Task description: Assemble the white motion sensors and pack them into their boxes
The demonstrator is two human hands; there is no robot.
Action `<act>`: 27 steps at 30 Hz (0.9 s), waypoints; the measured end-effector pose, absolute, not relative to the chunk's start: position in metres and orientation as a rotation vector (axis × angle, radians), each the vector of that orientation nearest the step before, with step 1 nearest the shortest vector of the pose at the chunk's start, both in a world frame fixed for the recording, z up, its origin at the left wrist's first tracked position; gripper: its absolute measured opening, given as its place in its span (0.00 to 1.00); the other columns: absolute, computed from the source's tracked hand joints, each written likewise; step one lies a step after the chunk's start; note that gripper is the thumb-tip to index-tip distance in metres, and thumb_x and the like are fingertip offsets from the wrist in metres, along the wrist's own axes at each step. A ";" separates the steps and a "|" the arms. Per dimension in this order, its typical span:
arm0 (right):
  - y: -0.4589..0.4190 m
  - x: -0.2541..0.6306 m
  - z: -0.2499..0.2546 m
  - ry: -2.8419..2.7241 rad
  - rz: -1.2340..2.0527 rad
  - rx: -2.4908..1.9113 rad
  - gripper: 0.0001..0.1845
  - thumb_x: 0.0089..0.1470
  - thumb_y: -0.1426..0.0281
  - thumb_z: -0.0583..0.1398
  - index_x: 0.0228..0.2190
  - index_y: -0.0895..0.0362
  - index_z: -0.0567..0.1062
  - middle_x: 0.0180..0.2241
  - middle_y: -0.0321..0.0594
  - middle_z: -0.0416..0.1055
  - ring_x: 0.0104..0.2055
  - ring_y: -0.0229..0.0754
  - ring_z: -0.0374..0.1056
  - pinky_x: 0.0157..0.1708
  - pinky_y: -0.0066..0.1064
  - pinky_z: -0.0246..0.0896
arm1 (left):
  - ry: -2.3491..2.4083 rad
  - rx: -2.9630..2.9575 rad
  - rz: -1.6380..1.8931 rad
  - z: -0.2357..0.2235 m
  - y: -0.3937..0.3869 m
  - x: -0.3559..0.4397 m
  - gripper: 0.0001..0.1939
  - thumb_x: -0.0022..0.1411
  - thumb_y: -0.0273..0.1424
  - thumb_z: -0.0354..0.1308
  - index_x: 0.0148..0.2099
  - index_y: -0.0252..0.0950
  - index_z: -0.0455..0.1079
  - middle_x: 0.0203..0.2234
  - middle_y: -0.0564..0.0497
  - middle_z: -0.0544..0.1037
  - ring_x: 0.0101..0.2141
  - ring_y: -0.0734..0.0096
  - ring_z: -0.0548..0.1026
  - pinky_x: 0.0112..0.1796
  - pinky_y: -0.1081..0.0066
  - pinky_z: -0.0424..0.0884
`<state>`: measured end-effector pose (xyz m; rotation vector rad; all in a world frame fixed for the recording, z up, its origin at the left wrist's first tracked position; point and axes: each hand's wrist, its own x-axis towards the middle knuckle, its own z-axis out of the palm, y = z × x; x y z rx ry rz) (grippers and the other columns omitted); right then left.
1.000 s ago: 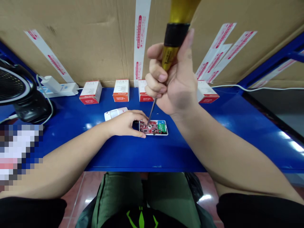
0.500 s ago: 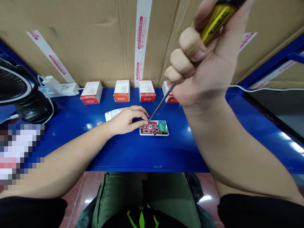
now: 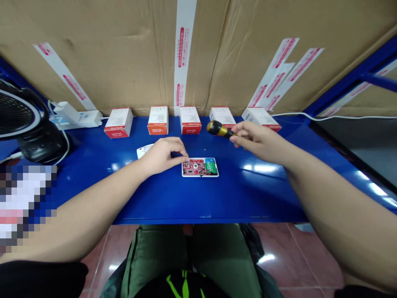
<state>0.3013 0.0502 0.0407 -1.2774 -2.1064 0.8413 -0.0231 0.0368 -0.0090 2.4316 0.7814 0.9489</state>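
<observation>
My left hand point(image 3: 164, 155) is at the left end of a red circuit board point(image 3: 192, 167) in a white housing, with a green and blue battery point(image 3: 211, 166) at its right end. Thumb and forefinger are pinched at the board's upper left corner; whatever is between them is too small to make out. To the right, above the table, my right hand point(image 3: 256, 140) grips a screwdriver point(image 3: 219, 129) with a yellow and black handle. The handle end points left, and the shaft does not show. A white curved cover point(image 3: 143, 150) lies partly hidden behind my left hand.
Several red and white boxes point(image 3: 190, 120) line the back of the blue table point(image 3: 173, 203) against cardboard. A black fan point(image 3: 37, 132) and a white power strip point(image 3: 83, 118) stand at left. A tiny bit point(image 3: 204, 149) lies behind the board.
My right hand has swung the screwdriver away from the board, lowering it to the right with its handle now pointing left. My left hand has closed its pinch at the board's upper left corner.
</observation>
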 end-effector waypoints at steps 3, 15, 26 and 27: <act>0.045 0.323 0.019 -2.157 0.623 -1.485 0.13 0.59 0.54 0.61 0.36 0.50 0.72 0.28 0.40 0.75 0.30 0.49 0.71 0.33 0.42 0.67 | 0.802 2.430 0.916 -0.010 0.037 -0.024 0.06 0.71 0.32 0.68 0.39 0.38 0.82 0.35 0.49 0.83 0.36 0.68 0.82 0.36 0.70 0.78; 0.056 0.337 0.010 -2.342 0.002 -1.403 0.12 0.61 0.61 0.63 0.41 0.53 0.83 0.39 0.52 0.83 0.40 0.58 0.78 0.43 0.55 0.76 | 0.833 2.522 0.839 -0.005 0.035 -0.022 0.10 0.75 0.32 0.60 0.45 0.37 0.83 0.38 0.46 0.83 0.38 0.66 0.82 0.45 0.63 0.82; 0.037 0.224 0.024 -2.450 0.374 -0.517 0.12 0.71 0.69 0.59 0.43 0.55 0.85 0.42 0.44 0.85 0.44 0.44 0.80 0.46 0.38 0.76 | 0.769 2.335 1.033 -0.001 0.033 -0.020 0.16 0.74 0.41 0.64 0.36 0.36 0.81 0.31 0.50 0.81 0.31 0.72 0.78 0.37 0.70 0.75; 0.039 0.224 0.021 -2.420 0.382 -0.488 0.12 0.71 0.69 0.60 0.42 0.54 0.84 0.42 0.44 0.85 0.43 0.43 0.80 0.45 0.37 0.76 | 0.758 2.284 1.043 -0.001 0.033 -0.019 0.18 0.73 0.44 0.65 0.35 0.36 0.81 0.30 0.50 0.80 0.30 0.72 0.77 0.36 0.70 0.75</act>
